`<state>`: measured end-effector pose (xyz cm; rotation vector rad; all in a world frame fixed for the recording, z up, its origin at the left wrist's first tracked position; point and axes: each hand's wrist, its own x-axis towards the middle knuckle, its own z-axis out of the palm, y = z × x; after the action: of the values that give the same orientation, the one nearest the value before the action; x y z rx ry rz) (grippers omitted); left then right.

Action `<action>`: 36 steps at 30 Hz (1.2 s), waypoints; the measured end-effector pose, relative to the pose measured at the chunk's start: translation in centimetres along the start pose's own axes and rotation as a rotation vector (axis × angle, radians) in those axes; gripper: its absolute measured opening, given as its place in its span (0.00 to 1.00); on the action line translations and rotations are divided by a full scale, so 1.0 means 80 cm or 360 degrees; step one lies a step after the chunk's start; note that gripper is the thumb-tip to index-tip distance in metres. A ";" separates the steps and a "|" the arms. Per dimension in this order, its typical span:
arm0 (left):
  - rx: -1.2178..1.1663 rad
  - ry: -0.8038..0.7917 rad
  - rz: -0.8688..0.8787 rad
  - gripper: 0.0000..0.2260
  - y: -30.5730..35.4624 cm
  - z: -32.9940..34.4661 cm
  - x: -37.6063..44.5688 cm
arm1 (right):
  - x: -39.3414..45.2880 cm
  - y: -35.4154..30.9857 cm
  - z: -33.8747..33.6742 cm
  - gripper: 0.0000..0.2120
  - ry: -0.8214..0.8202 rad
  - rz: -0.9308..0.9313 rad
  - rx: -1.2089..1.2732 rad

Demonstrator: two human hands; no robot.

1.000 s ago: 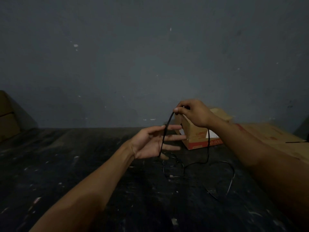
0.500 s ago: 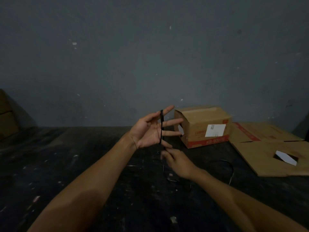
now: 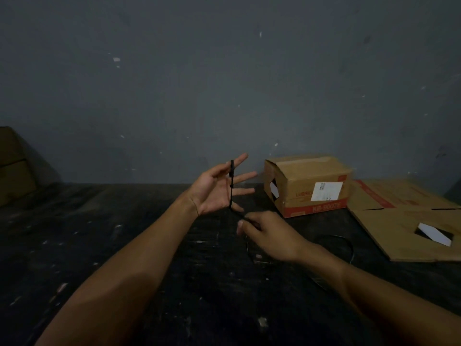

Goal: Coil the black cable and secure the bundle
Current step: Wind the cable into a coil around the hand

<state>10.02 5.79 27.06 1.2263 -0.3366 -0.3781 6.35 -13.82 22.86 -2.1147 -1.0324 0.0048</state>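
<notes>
My left hand point(image 3: 214, 189) is raised palm up with its fingers spread. A turn of the black cable point(image 3: 231, 188) runs over the fingers and down across the palm. Just below and to the right, my right hand point(image 3: 268, 236) pinches the same cable between thumb and fingers. From there the loose cable trails onto the dark floor, curving in a loop point(image 3: 346, 243) to the right of my right wrist. Part of it is hidden under my right hand and forearm.
A closed cardboard box point(image 3: 309, 186) stands against the grey wall right of my hands. A flattened cardboard sheet point(image 3: 404, 226) lies further right. More boxes point(image 3: 12, 168) sit at the far left edge. The floor is dark and speckled.
My right hand came down from above the left hand to below it, leading the cable over the left fingers and across the palm. My left hand rose slightly.
</notes>
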 end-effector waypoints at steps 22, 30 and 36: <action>0.0162 -0.0321 -0.0404 0.24 -0.019 0.035 -0.009 | 0.082 -0.026 -0.168 0.10 0.0247 -0.0073 -0.0306; 0.0053 -0.0594 -0.0295 0.23 -0.013 0.051 -0.010 | 0.059 0.034 -0.120 0.12 0.0255 0.0164 0.0320; -0.0036 -0.0591 -0.0154 0.22 -0.005 0.056 -0.007 | 0.028 0.063 -0.031 0.15 0.0127 0.0381 0.0752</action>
<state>7.49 2.18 28.01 1.1506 -0.5903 -0.6943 12.02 -15.78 22.09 -1.7729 -0.6476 0.2549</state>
